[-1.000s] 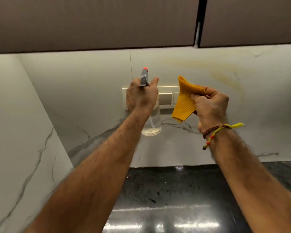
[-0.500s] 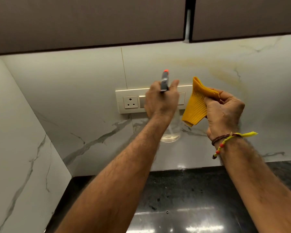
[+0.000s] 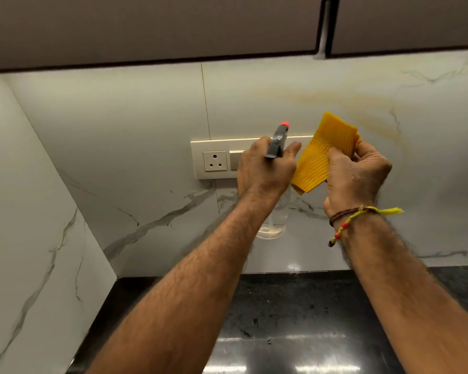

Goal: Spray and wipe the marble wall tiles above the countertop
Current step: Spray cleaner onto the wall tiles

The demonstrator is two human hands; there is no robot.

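Observation:
My left hand [image 3: 265,171] grips a clear spray bottle [image 3: 273,222] by its dark trigger head with an orange nozzle [image 3: 277,141], pointed at the white marble wall tiles [image 3: 135,125]. The bottle's body hangs below the hand, partly hidden by my wrist. My right hand [image 3: 357,176] holds a ribbed yellow cloth [image 3: 322,155] up beside the bottle, close to the wall. A yellowish streak [image 3: 362,103] marks the tiles above and right of the cloth.
A cream socket and switch plate [image 3: 216,160] sits on the wall behind my left hand. Dark upper cabinets [image 3: 146,28] overhang the tiles. The glossy black countertop [image 3: 295,319] lies below. A marble side wall [image 3: 25,225] closes the left corner.
Both hands have shifted to the right relative to the switch plate, exposing the socket. The bottle and cloth are closer together, and the cloth is spread wider.

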